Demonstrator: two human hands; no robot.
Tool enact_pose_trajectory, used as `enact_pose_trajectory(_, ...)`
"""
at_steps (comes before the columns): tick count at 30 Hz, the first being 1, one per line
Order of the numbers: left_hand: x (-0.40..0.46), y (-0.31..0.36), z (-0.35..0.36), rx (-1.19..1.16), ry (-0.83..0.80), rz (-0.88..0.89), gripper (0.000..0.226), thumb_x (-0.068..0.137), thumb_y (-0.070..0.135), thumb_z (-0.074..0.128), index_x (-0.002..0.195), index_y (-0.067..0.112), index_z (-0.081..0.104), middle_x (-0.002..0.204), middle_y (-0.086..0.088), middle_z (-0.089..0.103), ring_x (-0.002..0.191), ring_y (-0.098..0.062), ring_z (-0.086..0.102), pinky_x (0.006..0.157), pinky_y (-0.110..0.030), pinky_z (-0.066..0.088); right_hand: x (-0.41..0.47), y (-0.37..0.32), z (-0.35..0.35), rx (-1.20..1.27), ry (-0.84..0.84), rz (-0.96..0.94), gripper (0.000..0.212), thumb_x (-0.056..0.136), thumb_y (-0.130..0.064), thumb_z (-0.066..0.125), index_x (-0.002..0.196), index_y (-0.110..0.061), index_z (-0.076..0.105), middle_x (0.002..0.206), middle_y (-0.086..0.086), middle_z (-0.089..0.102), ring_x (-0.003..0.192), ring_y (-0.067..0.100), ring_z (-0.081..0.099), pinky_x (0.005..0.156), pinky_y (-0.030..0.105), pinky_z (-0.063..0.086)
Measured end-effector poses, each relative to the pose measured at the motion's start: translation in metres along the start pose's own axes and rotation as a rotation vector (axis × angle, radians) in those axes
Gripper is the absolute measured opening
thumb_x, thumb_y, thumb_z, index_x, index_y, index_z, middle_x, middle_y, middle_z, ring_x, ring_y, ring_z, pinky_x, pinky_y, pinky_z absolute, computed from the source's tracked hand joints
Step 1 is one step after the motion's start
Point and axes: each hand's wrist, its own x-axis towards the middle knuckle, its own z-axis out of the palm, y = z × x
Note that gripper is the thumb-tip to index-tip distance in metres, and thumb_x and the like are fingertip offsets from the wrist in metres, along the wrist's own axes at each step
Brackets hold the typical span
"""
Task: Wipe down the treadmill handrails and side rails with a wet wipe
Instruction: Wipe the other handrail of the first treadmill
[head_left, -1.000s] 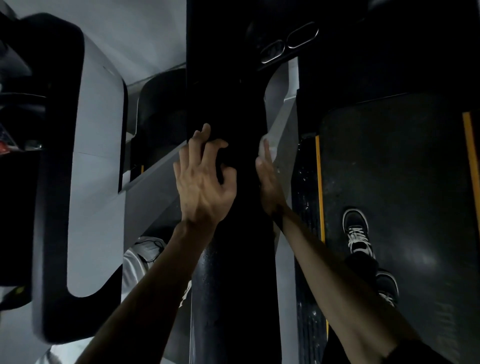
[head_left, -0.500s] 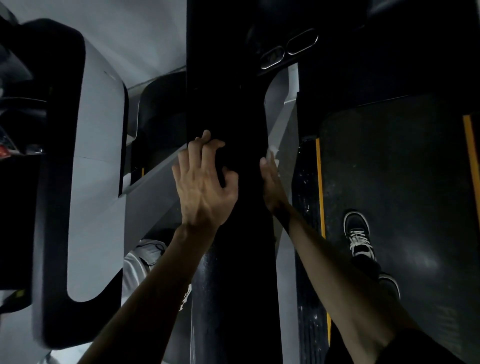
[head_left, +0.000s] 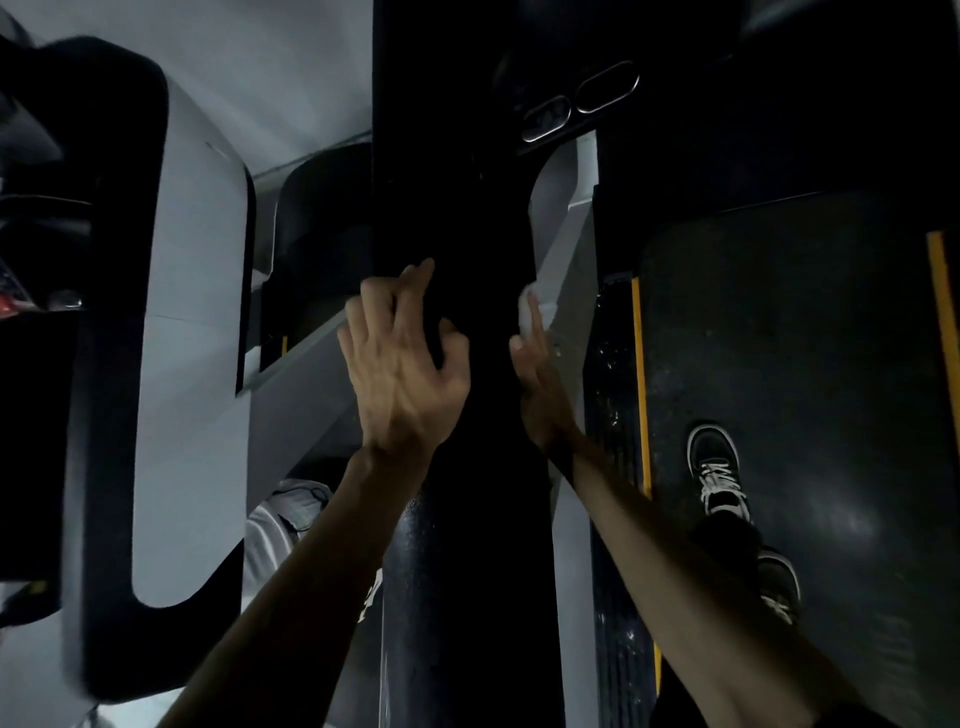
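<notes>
Where your left hand's (head_left: 405, 374) fingers (head_left: 379, 306) curl over the near-left edge of the black handrail (head_left: 457, 545), they hook onto it, with the thumb bent against the rail's top face. Your right hand (head_left: 540, 384) lies flat against the rail's right side, its fingers straight and close together, pressing the white wet wipe (head_left: 530, 306) against that side; only the wipe's upper part shows beyond your fingertips. The handrail runs as a broad dark bar from the bottom of the view up past both hands, and two oval metal-rimmed openings (head_left: 582, 98) sit in the dark console area above.

To the right of the rail you have the treadmill's ribbed side rail (head_left: 613, 415) with a yellow stripe (head_left: 641, 395) along its edge, then the dark belt (head_left: 810, 364), on which a black shoe with white laces (head_left: 719, 473) stands; a second shoe (head_left: 779, 582) shows just behind it. To the left, a grey and black machine frame (head_left: 192, 312) fills the view.
</notes>
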Motion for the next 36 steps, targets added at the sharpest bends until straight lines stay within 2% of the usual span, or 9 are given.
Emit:
enact_pose_trajectory(2, 0.000, 0.000, 0.000, -0.005, 0.017, 0.012, 0.050, 0.087, 0.027, 0.053, 0.131, 0.006, 0.062, 0.113, -0.016, 0.055, 0.098, -0.026, 0.048, 0.079, -0.041, 0.043, 0.009, -0.002, -0.004, 0.065, 0.003, 0.100, 0.068, 0.104, -0.052, 0.028, 0.162, -0.027, 0.004, 0.172, -0.002, -0.002, 0.158, 0.012, 0.002, 0.127, 0.052, 0.012)
enact_pose_trajectory(7, 0.002, -0.001, 0.001, -0.016, 0.039, 0.022, 0.045, 0.088, 0.026, 0.054, 0.127, 0.005, 0.064, 0.118, -0.016, 0.057, 0.102, -0.023, 0.046, 0.083, -0.036, 0.041, 0.049, -0.034, -0.006, 0.106, 0.056, 0.246, 0.093, 0.090, -0.075, 0.030, 0.164, -0.027, 0.001, 0.172, -0.008, -0.001, 0.157, 0.010, -0.002, 0.128, 0.052, 0.006)
enact_pose_trajectory(10, 0.002, -0.002, 0.001, -0.032, 0.052, 0.025, 0.043, 0.087, 0.025, 0.055, 0.124, 0.005, 0.066, 0.119, -0.015, 0.057, 0.102, -0.023, 0.047, 0.084, -0.035, 0.041, 0.053, -0.055, 0.002, 0.070, 0.059, 0.172, 0.083, 0.095, -0.069, 0.029, 0.163, -0.030, 0.002, 0.172, -0.008, -0.002, 0.157, 0.010, -0.002, 0.128, 0.051, 0.006)
enact_pose_trajectory(16, 0.002, -0.001, 0.001, -0.038, 0.068, 0.013, 0.042, 0.087, 0.024, 0.053, 0.122, 0.005, 0.067, 0.117, -0.015, 0.057, 0.102, -0.023, 0.047, 0.083, -0.035, 0.041, 0.000, -0.041, 0.014, -0.013, 0.027, -0.113, 0.058, 0.108, -0.036, 0.033, 0.159, -0.028, 0.007, 0.172, -0.001, 0.002, 0.159, 0.018, -0.004, 0.127, 0.058, 0.004)
enact_pose_trajectory(23, 0.005, -0.001, 0.000, -0.109, 0.024, 0.010, 0.042, 0.088, 0.025, 0.053, 0.123, 0.006, 0.064, 0.136, -0.013, 0.054, 0.119, -0.025, 0.051, 0.096, -0.039, 0.043, 0.027, -0.043, 0.001, -0.042, 0.048, 0.058, 0.075, 0.103, -0.064, 0.025, 0.162, -0.023, 0.003, 0.171, -0.003, -0.005, 0.155, 0.006, -0.011, 0.129, 0.047, 0.001)
enact_pose_trajectory(26, 0.006, -0.003, 0.001, -0.189, -0.042, 0.005, 0.043, 0.092, 0.025, 0.049, 0.129, 0.006, 0.059, 0.155, -0.012, 0.045, 0.143, -0.026, 0.042, 0.113, -0.040, 0.036, 0.049, -0.072, 0.002, -0.065, 0.009, 0.148, 0.076, 0.100, -0.059, 0.026, 0.164, -0.027, -0.001, 0.171, -0.009, -0.008, 0.147, -0.004, -0.015, 0.129, 0.044, -0.003)
enact_pose_trajectory(28, 0.006, -0.004, 0.001, -0.215, -0.055, 0.000, 0.042, 0.095, 0.024, 0.046, 0.131, 0.005, 0.058, 0.160, -0.011, 0.041, 0.149, -0.024, 0.037, 0.116, -0.043, 0.036, 0.047, -0.079, 0.007, -0.132, -0.019, -0.028, 0.069, 0.106, -0.050, 0.027, 0.164, -0.023, 0.001, 0.172, -0.004, -0.008, 0.154, 0.007, -0.016, 0.128, 0.049, -0.004)
enact_pose_trajectory(31, 0.007, -0.006, 0.003, -0.233, -0.028, 0.014, 0.039, 0.099, 0.020, 0.042, 0.129, 0.003, 0.061, 0.157, -0.012, 0.046, 0.148, -0.025, 0.040, 0.112, -0.052, 0.042, 0.030, -0.066, 0.011, -0.169, -0.031, -0.226, 0.061, 0.109, -0.034, 0.029, 0.163, -0.010, 0.012, 0.172, 0.007, 0.001, 0.158, 0.024, -0.006, 0.126, 0.058, 0.001)
enact_pose_trajectory(36, 0.009, -0.007, 0.004, -0.215, 0.018, 0.027, 0.034, 0.099, 0.017, 0.043, 0.123, 0.004, 0.063, 0.149, -0.010, 0.054, 0.140, -0.028, 0.049, 0.105, -0.054, 0.046, 0.004, -0.039, 0.003, -0.036, -0.015, -0.096, 0.057, 0.109, -0.033, 0.032, 0.159, -0.024, 0.007, 0.172, 0.003, 0.003, 0.159, 0.018, -0.002, 0.126, 0.058, 0.006)
